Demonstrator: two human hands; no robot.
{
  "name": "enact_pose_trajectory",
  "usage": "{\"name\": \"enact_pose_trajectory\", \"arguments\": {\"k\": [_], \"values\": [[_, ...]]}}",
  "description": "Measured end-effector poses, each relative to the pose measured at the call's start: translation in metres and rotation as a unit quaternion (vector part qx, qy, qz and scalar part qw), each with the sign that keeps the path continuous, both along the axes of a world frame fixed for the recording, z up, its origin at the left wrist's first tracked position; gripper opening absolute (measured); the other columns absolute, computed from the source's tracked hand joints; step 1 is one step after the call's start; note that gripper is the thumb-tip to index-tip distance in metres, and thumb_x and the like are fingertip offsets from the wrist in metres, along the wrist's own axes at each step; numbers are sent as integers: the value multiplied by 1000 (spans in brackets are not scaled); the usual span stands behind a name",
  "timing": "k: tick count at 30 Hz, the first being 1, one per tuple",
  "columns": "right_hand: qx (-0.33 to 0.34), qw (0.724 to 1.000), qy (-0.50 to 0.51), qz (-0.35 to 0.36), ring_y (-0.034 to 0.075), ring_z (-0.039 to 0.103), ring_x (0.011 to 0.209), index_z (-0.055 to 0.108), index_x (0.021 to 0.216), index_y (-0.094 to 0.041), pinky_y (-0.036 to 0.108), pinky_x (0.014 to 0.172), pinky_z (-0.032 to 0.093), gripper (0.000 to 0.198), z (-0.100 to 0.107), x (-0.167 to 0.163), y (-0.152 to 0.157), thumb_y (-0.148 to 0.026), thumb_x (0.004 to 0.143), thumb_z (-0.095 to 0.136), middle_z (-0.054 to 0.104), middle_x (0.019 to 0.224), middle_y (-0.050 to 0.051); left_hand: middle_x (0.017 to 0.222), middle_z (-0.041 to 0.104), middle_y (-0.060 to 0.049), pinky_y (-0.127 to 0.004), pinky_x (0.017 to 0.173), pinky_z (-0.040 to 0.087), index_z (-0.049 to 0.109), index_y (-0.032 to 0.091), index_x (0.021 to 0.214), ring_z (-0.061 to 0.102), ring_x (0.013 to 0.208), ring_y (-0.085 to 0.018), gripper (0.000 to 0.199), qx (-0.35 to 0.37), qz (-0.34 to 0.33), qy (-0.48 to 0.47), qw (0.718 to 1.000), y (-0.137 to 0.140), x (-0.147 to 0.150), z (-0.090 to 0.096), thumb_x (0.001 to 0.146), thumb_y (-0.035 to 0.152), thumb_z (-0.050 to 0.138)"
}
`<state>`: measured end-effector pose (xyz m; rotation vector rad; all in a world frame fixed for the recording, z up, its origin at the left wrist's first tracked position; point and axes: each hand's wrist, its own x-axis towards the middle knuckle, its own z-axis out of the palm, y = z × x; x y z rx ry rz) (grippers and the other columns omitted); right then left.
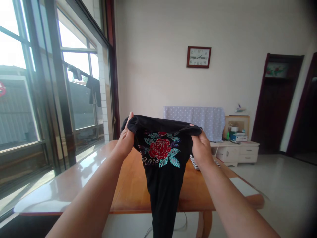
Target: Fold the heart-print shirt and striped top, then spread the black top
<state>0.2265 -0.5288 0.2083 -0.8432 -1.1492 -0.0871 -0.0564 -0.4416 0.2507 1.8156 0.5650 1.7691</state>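
Note:
A black garment with a sparkling red rose, blue-green leaves and the word "Rose" hangs between my hands above the table. My left hand grips its upper left edge, thumb pointing up. On the other side my right hand is closed around the upper right edge. The cloth is stretched wide at the top and narrows downward past the table's near edge. Folds of fabric hide some of my fingers. I cannot tell what kind of garment it is.
Beneath the garment stands a glossy wooden table. Striped cloth lies on it behind my right hand. Farther back are a white cabinet and something draped with a dotted blue cloth. Large windows line the left side.

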Motion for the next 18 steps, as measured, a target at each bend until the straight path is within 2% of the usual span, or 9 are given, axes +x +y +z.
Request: {"name": "enact_pose_trajectory", "arguments": {"k": [2, 4, 8, 12, 18], "values": [[17, 1000, -13, -13, 21, 55, 128, 63, 128, -24, 43, 114, 38, 40, 0, -4, -4, -48, 98, 51, 65, 132, 5, 157, 46, -1, -44, 127, 3, 48, 31, 150, 21, 154, -25, 54, 45, 59, 55, 996, -5, -1, -4, 99, 48, 49], [32, 999, -20, -21, 21, 55, 128, 63, 128, -25, 43, 116, 36, 37, -1, -10, -11, -44, 99, 52, 64, 133, 5, 164, 33, -1, -49, 126, -3, 33, 32, 158, 18, 155, -26, 58, 86, 124, 111, 982, -12, -1, -11, 102, 45, 41], [84, 994, -45, -56, 21, 54, 132, 62, 133, -26, 43, 118, 35, 36, 4, -24, -27, -38, 101, 51, 62, 138, 5, 168, 25, -3, -53, 125, -7, 15, 30, 163, 12, 156, -28, 68, 189, 231, 164, 940, -28, 2, -15, 101, 42, 41], [109, 989, -68, -68, 23, 53, 133, 61, 134, -28, 45, 119, 35, 36, 15, -34, -37, -36, 101, 51, 61, 138, 5, 169, 19, -4, -54, 125, -7, 12, 27, 164, 7, 156, -31, 78, 250, 294, 151, 910, -37, 3, -7, 97, 41, 49], [138, 983, -83, -92, 25, 53, 133, 58, 138, -29, 49, 119, 36, 37, 15, -41, -40, -35, 102, 48, 59, 140, 6, 167, 25, -6, -60, 123, -7, 14, 26, 163, 17, 154, -36, 82, 263, 343, 121, 894, -45, -2, -10, 93, 38, 53]]}}
